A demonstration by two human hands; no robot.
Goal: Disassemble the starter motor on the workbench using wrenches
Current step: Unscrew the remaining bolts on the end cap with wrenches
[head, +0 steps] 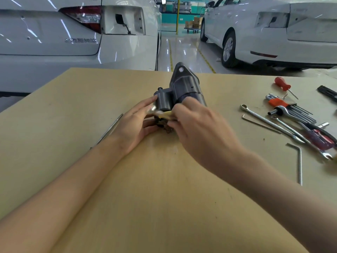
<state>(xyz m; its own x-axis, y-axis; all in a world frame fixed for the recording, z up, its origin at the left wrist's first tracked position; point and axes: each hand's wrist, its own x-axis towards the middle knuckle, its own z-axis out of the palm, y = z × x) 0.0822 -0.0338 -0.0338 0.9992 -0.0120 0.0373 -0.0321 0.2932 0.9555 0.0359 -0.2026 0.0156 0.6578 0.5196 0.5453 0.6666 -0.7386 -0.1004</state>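
Starter motor (182, 90) at workbench (164, 189) centre, housing intact, near end apparently opened; most disassembly seems left. Left hand (138, 123) steadies it, fingers straight, at 9 o'clock. Right hand (198, 125) pinches a blurred tool (162, 113). Wrenches (273, 123) lie unused at 3 o'clock. Car badge (81, 40) lettering unreadable.

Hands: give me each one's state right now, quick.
Left hand: open, straight fingers resting against the starter motor.
Right hand: fingers curled at the motor's near end; what they hold cannot be told.
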